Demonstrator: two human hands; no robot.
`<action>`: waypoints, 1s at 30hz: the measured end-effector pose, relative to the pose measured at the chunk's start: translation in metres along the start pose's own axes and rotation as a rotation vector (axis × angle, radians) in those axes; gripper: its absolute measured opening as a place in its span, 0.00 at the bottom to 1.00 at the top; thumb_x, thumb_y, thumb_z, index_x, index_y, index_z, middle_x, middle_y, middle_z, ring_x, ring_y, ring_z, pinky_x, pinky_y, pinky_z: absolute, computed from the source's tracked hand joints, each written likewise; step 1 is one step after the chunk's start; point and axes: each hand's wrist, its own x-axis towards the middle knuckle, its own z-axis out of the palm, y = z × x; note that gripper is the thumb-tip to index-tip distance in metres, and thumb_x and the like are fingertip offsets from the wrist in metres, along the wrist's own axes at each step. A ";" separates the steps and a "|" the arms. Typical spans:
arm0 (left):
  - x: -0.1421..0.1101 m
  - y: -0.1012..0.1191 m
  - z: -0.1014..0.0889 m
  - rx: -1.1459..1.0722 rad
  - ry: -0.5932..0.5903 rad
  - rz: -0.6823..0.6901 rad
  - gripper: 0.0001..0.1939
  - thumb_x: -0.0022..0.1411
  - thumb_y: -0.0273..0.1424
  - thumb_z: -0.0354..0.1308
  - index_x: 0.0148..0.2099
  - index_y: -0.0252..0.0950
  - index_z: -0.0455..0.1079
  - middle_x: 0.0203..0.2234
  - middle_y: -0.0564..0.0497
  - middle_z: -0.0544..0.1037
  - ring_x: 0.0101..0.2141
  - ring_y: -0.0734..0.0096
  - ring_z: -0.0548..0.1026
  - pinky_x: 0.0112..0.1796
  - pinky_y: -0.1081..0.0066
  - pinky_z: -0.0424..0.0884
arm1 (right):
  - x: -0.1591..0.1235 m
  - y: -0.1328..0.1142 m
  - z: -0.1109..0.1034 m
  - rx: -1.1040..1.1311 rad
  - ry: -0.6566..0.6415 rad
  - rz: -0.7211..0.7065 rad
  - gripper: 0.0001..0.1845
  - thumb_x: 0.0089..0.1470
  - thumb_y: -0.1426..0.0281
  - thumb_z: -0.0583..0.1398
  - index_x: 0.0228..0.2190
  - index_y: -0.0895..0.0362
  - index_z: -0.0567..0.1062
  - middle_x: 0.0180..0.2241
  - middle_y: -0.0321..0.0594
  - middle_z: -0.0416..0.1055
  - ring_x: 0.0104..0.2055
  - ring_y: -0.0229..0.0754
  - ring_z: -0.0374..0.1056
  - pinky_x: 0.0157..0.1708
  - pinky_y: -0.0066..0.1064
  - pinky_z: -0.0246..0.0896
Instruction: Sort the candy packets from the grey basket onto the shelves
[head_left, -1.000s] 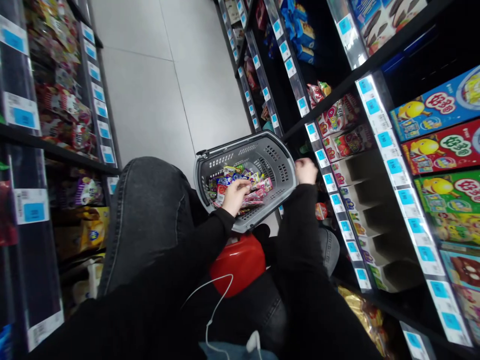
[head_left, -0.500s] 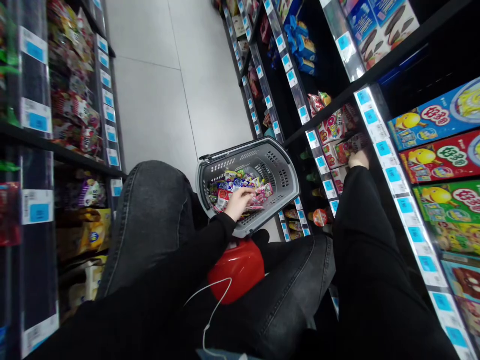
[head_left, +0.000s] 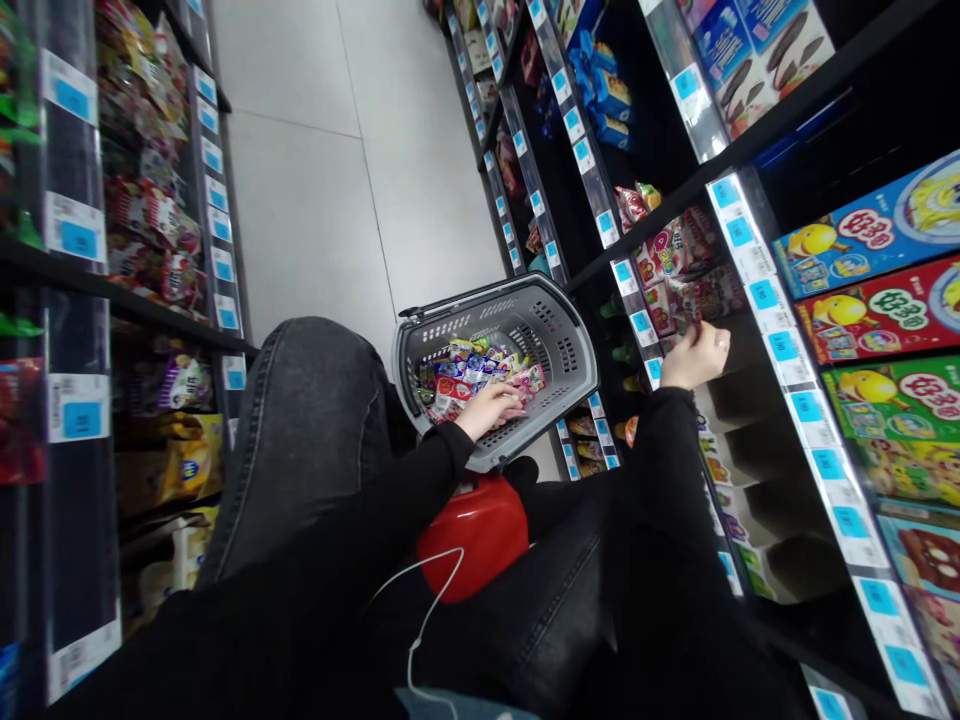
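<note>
A grey shopping basket [head_left: 571, 375] stands by my knees, with several small colourful candy packets [head_left: 480, 365] lying inside. My left hand [head_left: 491, 410] reaches in over its near rim, with the fingers closed on a pink candy packet [head_left: 517, 402] on top of the pile. To the right, at the low shelf, my right hand [head_left: 697, 357] is closed, its thumb and fingers pinched at a small dark red packet [head_left: 691, 332], which is mostly covered by the fingers. Just beyond it lie red and pink candy bags [head_left: 675, 255] in a shelf compartment.
A red stool-like object [head_left: 476, 540] sits between my legs, with a white cable [head_left: 420, 640] in front. Shelves with price tags [head_left: 784, 345] line the right side; boxed snacks [head_left: 892, 330] stand above. Bagged sweets [head_left: 161, 210] fill the left shelves. Grey floor tiles [head_left: 300, 180] run between.
My right hand has drawn back out of the shelf compartment toward me, now with a small packet at its fingers. My left hand has shifted slightly right and down in the basket.
</note>
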 end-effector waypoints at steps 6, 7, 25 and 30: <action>-0.018 0.012 0.001 -0.295 -0.476 -0.326 0.31 0.51 0.52 0.58 0.52 0.38 0.65 0.39 0.40 0.79 0.36 0.58 0.78 0.37 0.58 0.73 | -0.086 -0.037 -0.068 0.479 -0.079 -0.116 0.13 0.57 0.62 0.56 0.31 0.56 0.77 0.29 0.42 0.65 0.34 0.43 0.64 0.39 0.40 0.60; -0.021 0.015 0.001 -0.357 -0.583 -0.366 0.35 0.52 0.54 0.56 0.55 0.37 0.63 0.42 0.38 0.78 0.39 0.53 0.77 0.37 0.56 0.73 | -0.097 -0.044 -0.076 0.574 -0.174 -0.147 0.12 0.56 0.62 0.57 0.30 0.55 0.77 0.29 0.40 0.65 0.34 0.42 0.63 0.38 0.39 0.60; -0.013 0.011 0.011 -0.336 -0.199 0.203 0.28 0.36 0.23 0.69 0.44 0.35 0.73 0.42 0.46 0.76 0.41 0.65 0.74 0.40 0.69 0.71 | -0.148 -0.033 -0.063 1.570 -1.096 0.598 0.20 0.46 0.63 0.56 0.43 0.55 0.73 0.47 0.42 0.70 0.44 0.46 0.69 0.42 0.38 0.66; -0.013 0.011 0.012 -0.241 -0.114 0.224 0.26 0.34 0.24 0.70 0.41 0.32 0.74 0.37 0.47 0.77 0.37 0.66 0.74 0.39 0.66 0.71 | -0.151 -0.029 -0.056 1.347 -1.033 0.527 0.19 0.42 0.63 0.65 0.38 0.56 0.76 0.42 0.41 0.74 0.39 0.43 0.70 0.40 0.34 0.66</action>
